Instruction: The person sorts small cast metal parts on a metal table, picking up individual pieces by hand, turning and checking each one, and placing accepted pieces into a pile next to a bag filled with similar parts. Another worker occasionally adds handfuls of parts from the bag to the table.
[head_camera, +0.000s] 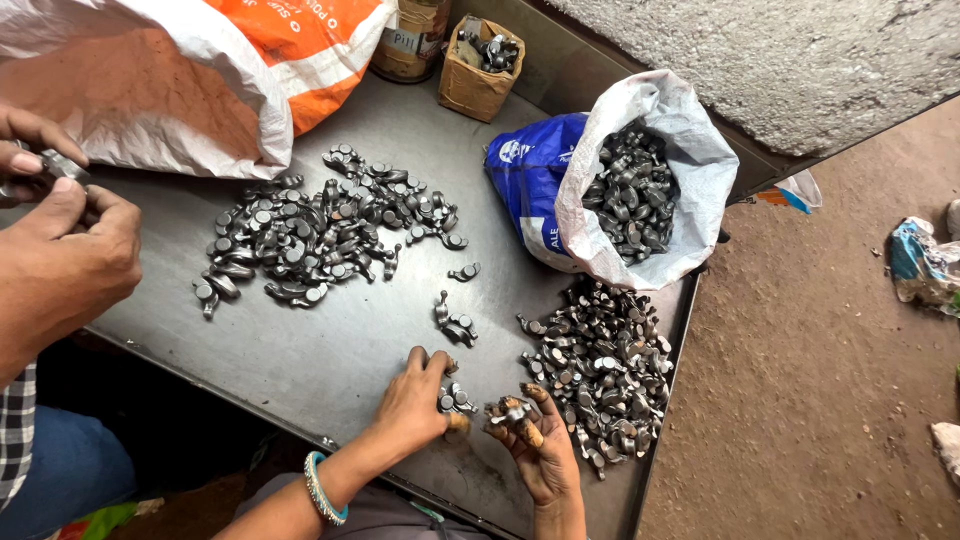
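Head view, looking down on a dark metal tabletop (330, 350) covered in small grey forged metal pieces.

Left hand (415, 395), bangle (322, 488) on the wrist, pressed down on the tabletop and pinching a little clump of pieces (455, 400). Probably keeping them together, near the body. Right hand (540, 445) turned palm-up just beside it, fingers curled loosely round a few more pieces (503, 410), cupped so nothing rolls off.

Two big heaps: a left pile (320, 230) spread flat mid-tabletop, and a right pile (600, 370) right next to the right hand, easy reach, spilling below the sack. Way too many in each to count. Between them, a tiny cluster (455, 325) of maybe three, plus one loner (463, 271).

Two sacks: a blue-and-white sack (690, 160) with its mouth rolled open and full of the same pieces, and an orange-and-white sack (200, 90) slumped at the back. One cardboard box (478, 85) holding a few pieces, far corner.

A co-worker's hands (75, 250), two of them, at the left edge, gripping one piece, off the tabletop.
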